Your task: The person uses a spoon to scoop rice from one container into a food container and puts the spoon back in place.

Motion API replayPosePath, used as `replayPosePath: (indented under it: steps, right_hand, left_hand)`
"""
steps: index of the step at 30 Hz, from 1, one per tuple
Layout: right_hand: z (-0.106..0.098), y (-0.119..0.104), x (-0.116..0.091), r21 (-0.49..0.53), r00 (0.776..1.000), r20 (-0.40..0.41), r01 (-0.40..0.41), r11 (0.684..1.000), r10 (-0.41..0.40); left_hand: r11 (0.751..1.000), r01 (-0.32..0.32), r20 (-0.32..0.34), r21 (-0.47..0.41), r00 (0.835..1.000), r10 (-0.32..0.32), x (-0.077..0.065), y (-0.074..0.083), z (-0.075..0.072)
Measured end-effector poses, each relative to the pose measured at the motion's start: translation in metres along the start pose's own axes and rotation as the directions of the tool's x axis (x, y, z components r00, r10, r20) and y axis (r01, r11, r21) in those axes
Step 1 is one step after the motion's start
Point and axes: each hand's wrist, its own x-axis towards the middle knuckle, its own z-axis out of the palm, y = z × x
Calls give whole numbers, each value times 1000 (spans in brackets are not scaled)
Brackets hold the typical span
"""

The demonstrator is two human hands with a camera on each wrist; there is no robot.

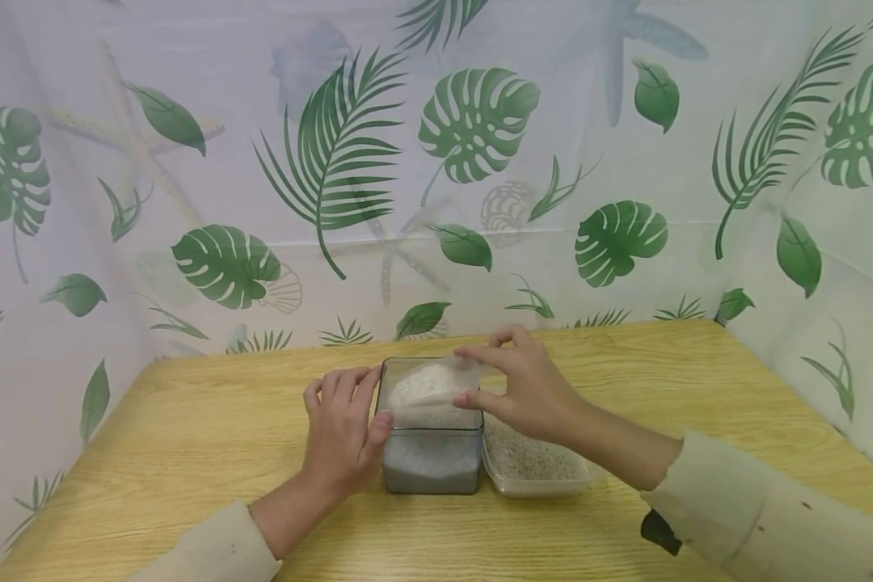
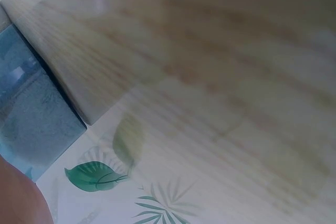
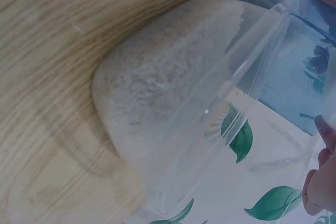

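Observation:
A square, smoky clear container (image 1: pixel 432 469) stands on the table, with pale grey contents behind its front wall. My left hand (image 1: pixel 340 424) grips its left side, thumb near the front rim. Over its mouth, my right hand (image 1: pixel 527 384) pinches a translucent plastic piece (image 1: pixel 471 373) between thumb and fingers; its exact kind cannot be told. Heaped white grain (image 1: pixel 429 381) shows beside that piece, within the container's rim. Below my right hand, close against the container, sits a shallow clear tub (image 1: pixel 541 488) of brownish-white grains (image 3: pixel 152 85), partly hidden by the hand.
The wood-patterned table (image 1: pixel 211 428) runs back to a white curtain (image 1: pixel 378 307) printed with green leaves, which also hangs at both sides. A dark band (image 1: pixel 658 531) shows under the right sleeve (image 1: pixel 764 501).

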Motion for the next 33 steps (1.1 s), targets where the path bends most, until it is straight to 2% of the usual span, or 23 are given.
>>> replayPosePath:
  steps: [8, 15, 33]
  right_hand:
    - [-9, 3, -4, 20, 999, -22, -27, 999, 28]
    - [-18, 8, -11, 30, 999, -48, -4, 1000, 5]
    - [-39, 35, -42, -13, 993, -118, 14, 1000, -15]
  left_hand:
    - [1000, -5, -8, 3, 1000, 5, 0, 0, 1]
    - [1000, -2, -7, 7, 1000, 2, 0, 0, 1]
    - [1000, 2, -4, -3, 1000, -2, 0, 1, 0]
